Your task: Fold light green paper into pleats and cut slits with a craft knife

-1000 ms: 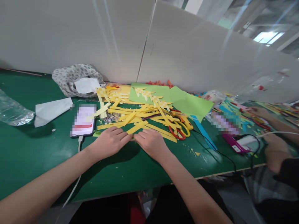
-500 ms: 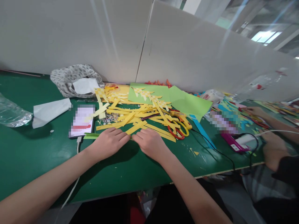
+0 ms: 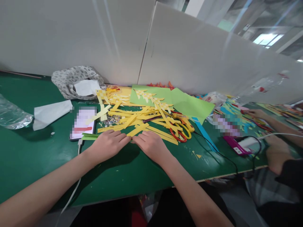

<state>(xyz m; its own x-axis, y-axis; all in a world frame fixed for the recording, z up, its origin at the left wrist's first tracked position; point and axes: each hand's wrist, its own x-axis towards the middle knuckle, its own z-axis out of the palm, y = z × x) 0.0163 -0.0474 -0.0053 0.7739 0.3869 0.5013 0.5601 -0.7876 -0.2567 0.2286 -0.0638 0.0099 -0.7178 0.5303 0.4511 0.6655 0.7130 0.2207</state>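
Observation:
A folded green paper strip (image 3: pixel 89 136) sticks out to the left from under my left hand (image 3: pixel 109 143). That hand is closed on it, thumb and fingertips pinched together. My right hand (image 3: pixel 150 145) is closed as well, its fingertips meeting those of the left, and both hands appear to grip the strip, though its middle is hidden by my fingers. Just beyond them lies a loose heap of yellow paper strips (image 3: pixel 132 119). Woven yellow-and-white paper pieces (image 3: pixel 144 94) rest behind the heap.
To the left are a phone (image 3: pixel 82 123) on a white cable, a white tissue (image 3: pixel 52 114) and a plastic bottle (image 3: pixel 14 113). Scissors (image 3: pixel 180 134), a glue gun (image 3: pixel 189 121) and green paper sheets (image 3: pixel 189 102) lie right of centre. Another person's arms (image 3: pixel 276 126) reach in beside a power bank (image 3: pixel 236 146).
The green strip's free end has shifted slightly left and looks more spread. My hands have moved a little left, still pinched together.

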